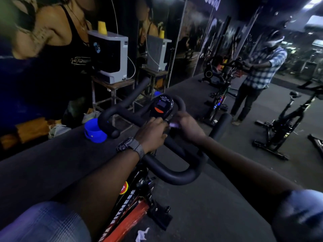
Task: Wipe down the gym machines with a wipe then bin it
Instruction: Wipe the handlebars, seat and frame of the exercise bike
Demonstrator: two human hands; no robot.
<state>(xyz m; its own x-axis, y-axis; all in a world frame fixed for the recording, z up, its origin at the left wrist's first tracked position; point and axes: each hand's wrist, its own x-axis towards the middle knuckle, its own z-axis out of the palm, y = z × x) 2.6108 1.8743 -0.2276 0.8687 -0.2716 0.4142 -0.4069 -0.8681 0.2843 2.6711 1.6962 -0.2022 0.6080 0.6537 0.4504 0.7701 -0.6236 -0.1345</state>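
Presently, both hands are working at the centre of the exercise bike's handlebar [174, 173], just below the console [161, 106]. The left hand [152, 131] is lying over the central bar with its fingers curled downward around it; a dark wristwatch [130, 147] is sitting on that wrist. The right hand [189, 126] is positioned just beside the left, on the right of the console mount, and its fingers are closing on a pale wipe [173, 125], of which only a small strip is showing between the two hands. The wipe is pressing against the bar area directly under the console; exactly which surface it is touching cannot be determined.

The console is displaying a small lit screen above an orange marking. A blue cup holder [94, 131] is hanging at the left end of the handlebar. The bike frame [127, 212], red and black with white lettering, is extending down toward the camera between the forearms. A crumpled white scrap [142, 234] is lying on the dark floor near the base of the frame.

Farther right, another person [257, 74] in a checked shirt is standing at a second bike [218, 95], with both hands on its handlebar. A third bike [283, 123] is standing well apart on the right. A grey appliance [111, 56] topped with yellow cups [102, 27] is resting on a stand beside the mirrored wall.
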